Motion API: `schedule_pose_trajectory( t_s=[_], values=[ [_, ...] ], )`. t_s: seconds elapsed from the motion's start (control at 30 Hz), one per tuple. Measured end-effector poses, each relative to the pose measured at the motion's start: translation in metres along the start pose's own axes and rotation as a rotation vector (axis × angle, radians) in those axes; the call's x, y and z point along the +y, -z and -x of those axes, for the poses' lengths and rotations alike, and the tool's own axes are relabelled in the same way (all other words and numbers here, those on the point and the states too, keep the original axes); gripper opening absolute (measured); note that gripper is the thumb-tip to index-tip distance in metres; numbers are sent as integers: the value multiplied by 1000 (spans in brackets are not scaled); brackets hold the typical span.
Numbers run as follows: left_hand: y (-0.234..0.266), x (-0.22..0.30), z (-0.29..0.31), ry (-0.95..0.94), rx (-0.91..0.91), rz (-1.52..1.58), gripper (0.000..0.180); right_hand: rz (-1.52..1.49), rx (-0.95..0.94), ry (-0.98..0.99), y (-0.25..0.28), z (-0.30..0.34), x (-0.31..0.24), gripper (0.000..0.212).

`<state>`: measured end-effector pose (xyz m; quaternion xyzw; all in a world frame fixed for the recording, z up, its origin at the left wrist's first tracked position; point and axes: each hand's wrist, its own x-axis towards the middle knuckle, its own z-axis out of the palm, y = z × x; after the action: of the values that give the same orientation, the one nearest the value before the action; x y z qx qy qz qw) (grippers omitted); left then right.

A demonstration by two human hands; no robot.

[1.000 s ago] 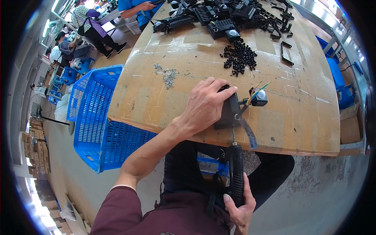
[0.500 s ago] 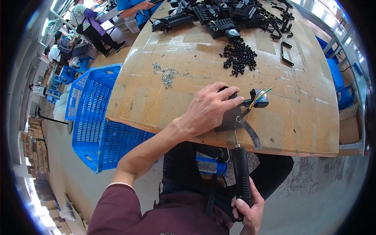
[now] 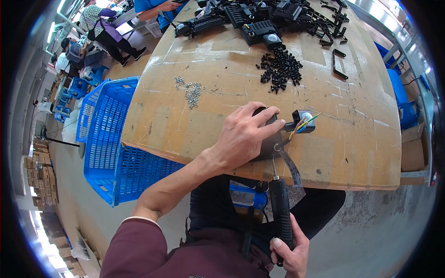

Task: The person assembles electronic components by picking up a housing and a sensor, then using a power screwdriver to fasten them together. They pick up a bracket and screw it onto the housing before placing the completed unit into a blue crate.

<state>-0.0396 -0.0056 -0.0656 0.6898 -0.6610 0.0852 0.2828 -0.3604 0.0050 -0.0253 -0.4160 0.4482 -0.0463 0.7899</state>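
Observation:
My left hand [image 3: 242, 135] presses down on a flat black housing [image 3: 269, 149] at the table's near edge, its fingers wrapped over the top. A small black block with a pale, rounded face [image 3: 307, 116] is joined to the housing's right side. Stripped coloured wires [image 3: 302, 126] stick out beside it, and a grey printed strip [image 3: 292, 169] hangs over the edge. In my closed right hand [image 3: 293, 252] is a black electric screwdriver [image 3: 281, 204], held upright from below. Its bit reaches the housing's near side, by a small ring; the exact contact is too small to tell.
Loose silver nuts or washers [image 3: 191, 95] and a heap of black screws [image 3: 280, 69] lie on the table [image 3: 361, 153]. Farther back are piled black finned housings [image 3: 259, 31] and brackets [image 3: 340, 65]. Blue crates [image 3: 99, 153] stand left; other people work beyond.
The whole view has shifted slightly, moving the table items a little left. My left hand still presses the housing, and the screwdriver keeps its bit against the same spot.

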Motion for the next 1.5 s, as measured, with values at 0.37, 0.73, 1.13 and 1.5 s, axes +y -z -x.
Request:
schedule_pose_trajectory(
  t_s=[0.37,0.73,1.13,1.5],
  values=[
    [2,3,0,10,6,-23,47,-489,-409,-80,32,-23,11,65],
    [68,-23,16,6,-380,110,34,543,20,532,83,12,3,80],
    [64,26,39,455,250,257,19,267,95,392,44,-4,-8,77],
    [10,-129,-86,224,-76,43,26,288,135,459,35,-15,1,72]
  ],
)
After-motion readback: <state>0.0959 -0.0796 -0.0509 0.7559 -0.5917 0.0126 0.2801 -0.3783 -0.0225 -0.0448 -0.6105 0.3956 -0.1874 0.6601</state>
